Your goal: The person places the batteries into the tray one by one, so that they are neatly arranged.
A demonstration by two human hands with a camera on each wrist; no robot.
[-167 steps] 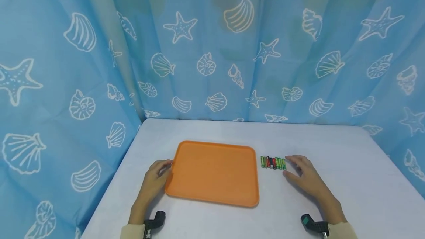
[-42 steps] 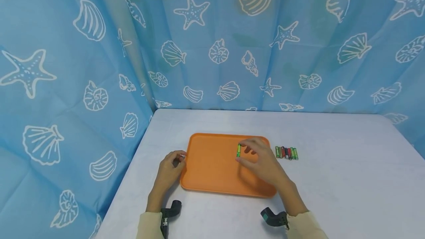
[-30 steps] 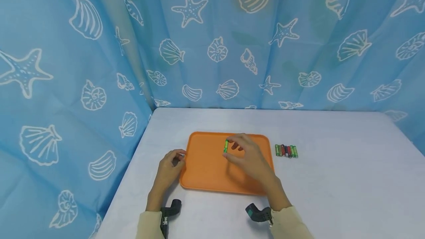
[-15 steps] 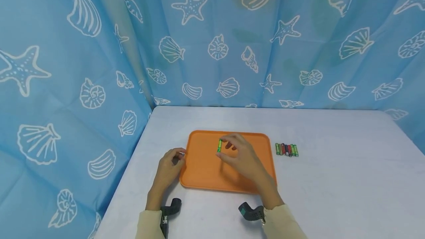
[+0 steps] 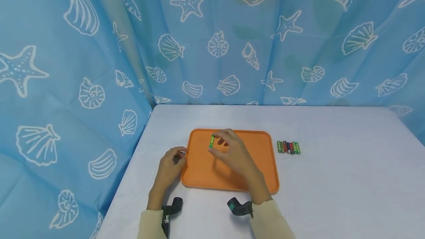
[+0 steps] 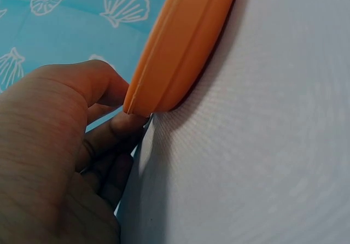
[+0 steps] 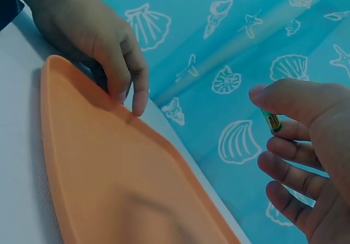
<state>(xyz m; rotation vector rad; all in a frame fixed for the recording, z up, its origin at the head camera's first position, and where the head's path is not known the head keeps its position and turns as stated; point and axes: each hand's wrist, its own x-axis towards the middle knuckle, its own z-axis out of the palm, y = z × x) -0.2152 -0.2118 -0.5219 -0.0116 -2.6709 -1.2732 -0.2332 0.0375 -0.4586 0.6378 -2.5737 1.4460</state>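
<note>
In the head view a small green battery [image 5: 211,141] is pinched between the thumb and forefinger of my right hand [image 5: 233,154], above the left half of the orange tray [image 5: 229,189]. The battery's end [image 7: 273,122] shows below the thumb in the right wrist view, the other fingers loosely bent. My left hand [image 5: 170,165] is at the tray's left side, with thumb and fingertips holding the rim. In the left wrist view the rim [image 6: 164,74] meets the fingers of that hand [image 6: 49,129]. To the tray's right, several batteries [image 5: 288,147], green, red and dark, lie side by side in a row.
The tray stands on a white-covered table [image 5: 345,180]. A blue curtain [image 5: 199,65] with white shells and starfish hangs behind the table and along its left. A black wrist camera [image 5: 239,207] is strapped to the right wrist, another [image 5: 172,206] to the left.
My right hand has taken a green battery from the right end of the row and carried it leftward over the tray. The left hand keeps its place at the tray's left rim.
</note>
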